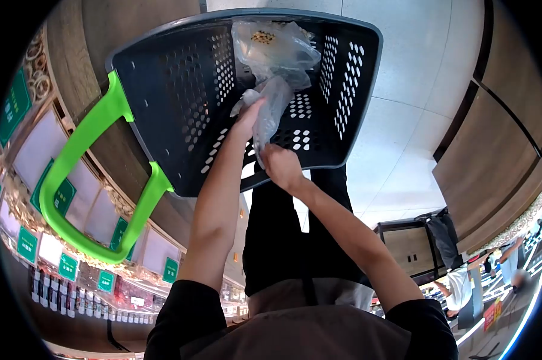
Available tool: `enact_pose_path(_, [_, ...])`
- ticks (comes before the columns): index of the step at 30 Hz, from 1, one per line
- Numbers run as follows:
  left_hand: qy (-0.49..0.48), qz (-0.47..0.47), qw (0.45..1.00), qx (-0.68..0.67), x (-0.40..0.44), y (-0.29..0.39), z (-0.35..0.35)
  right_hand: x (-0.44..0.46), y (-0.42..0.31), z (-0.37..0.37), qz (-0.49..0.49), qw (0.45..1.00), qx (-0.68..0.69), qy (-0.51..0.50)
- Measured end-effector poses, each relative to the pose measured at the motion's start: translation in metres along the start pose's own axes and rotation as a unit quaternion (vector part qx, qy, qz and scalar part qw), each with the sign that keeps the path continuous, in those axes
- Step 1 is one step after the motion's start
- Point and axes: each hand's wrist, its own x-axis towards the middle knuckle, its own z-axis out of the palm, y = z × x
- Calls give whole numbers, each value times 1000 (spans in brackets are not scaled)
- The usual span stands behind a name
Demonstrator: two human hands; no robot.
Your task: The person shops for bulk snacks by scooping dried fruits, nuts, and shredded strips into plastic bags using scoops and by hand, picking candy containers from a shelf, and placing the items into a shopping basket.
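Observation:
A dark grey shopping basket (181, 78) with round holes stands open in front of me. At its far end lies a clear plastic bag (283, 54) with small yellowish-brown pieces inside. A second, crumpled clear bag (274, 108) stretches from there toward me. My left hand (249, 117) is closed on the upper left part of this crumpled bag, inside the basket. Lower down, by the basket's near rim, my right hand (281, 166) is closed on the bag's lower end. What the crumpled bag holds, if anything, cannot be made out.
The basket's green handle (61, 174) hangs out to the left. Store shelves with green signs (27, 244) line the left side. At right are wooden counters (487, 156), a small cart (406, 246) with a dark bag, and another person (459, 288) farther off.

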Motion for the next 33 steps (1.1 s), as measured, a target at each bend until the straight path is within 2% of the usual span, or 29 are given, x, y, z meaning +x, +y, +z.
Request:
enact_pose_path(2, [27,122,977,175,-12,-16,3,-15,-13,-5,-8,1000,8,4])
enact_pose_path(3, [97,157,970,159,-18,-22,8,-19,-15,-6,-18,1000,14,7])
enact_pose_path(4, [98,156,971,155,-21,-28,12,-23,-14,-7,-27,999,19,9])
enact_pose_path(5, [158,206,945,201,-25,-33,16,-26,-9,-7,-29,999,17,5])
enact_pose_path(6, [217,253,910,247,-28,-39,20,-27,-1,-8,47,983,175,7])
enact_pose_path(7, [227,278,883,303,-80,-27,36,-27,8,-9,122,937,327,9])
enact_pose_path(8, [179,376,891,182,-110,-37,46,-26,22,-18,206,865,456,12])
enact_pose_path(9, [181,405,878,181,-129,-46,52,-18,25,-32,300,777,551,50])
enact_pose_path(10, [183,434,864,179,-148,-55,57,-11,43,-39,327,738,582,102])
enact_pose_path(12, [176,463,842,211,-208,-68,74,-1,79,-45,376,705,584,147])
enact_pose_path(14, [154,452,855,201,-238,-95,88,7,85,-62,425,688,577,115])
enact_pose_path(15, [159,472,845,196,-252,-109,98,7,88,-71,392,674,625,41])
enact_pose_path(16, [163,491,834,191,-263,-120,109,12,84,-82,319,618,717,-41])
enact_pose_path(18, [95,469,860,180,-282,-125,125,11,51,-105,255,601,757,-10])
enact_pose_path(19, [63,461,868,172,-285,-128,131,14,134,-71,154,522,837,-54])
enact_pose_path(20, [58,461,870,165,-284,-130,139,21,141,-72,141,513,846,-37])
enact_pose_path(22, [44,434,885,163,-283,-130,149,17,105,-86,-26,522,851,-49])
enact_pose_path(23, [42,433,886,161,-282,-129,152,17,108,-88,-25,524,850,-49])
enact_pose_path(24, [22,415,893,175,-280,-128,155,18,115,-88,-31,479,874,-79])
enact_pose_path(26, [0,398,897,193,-269,-124,156,25,134,-79,-41,429,896,-108])
enact_pose_path(27, [0,353,911,213,-255,-121,153,32,147,-69,-17,759,650,38])
enact_pose_path(28, [0,308,923,232,-245,-111,148,37,146,-64,49,765,637,81])
enact_pose_path(29, [-15,297,929,221,-236,-97,138,42,143,-58,101,726,671,108])
enact_pose_path(31, [28,281,915,290,-211,-76,117,51,118,-58,196,648,724,132])
enact_pose_path(32, [42,267,928,255,-198,-71,107,46,107,-78,335,561,755,61])
enact_pose_path(33, [75,243,938,236,-180,-75,99,50,112,-73,342,593,726,59])
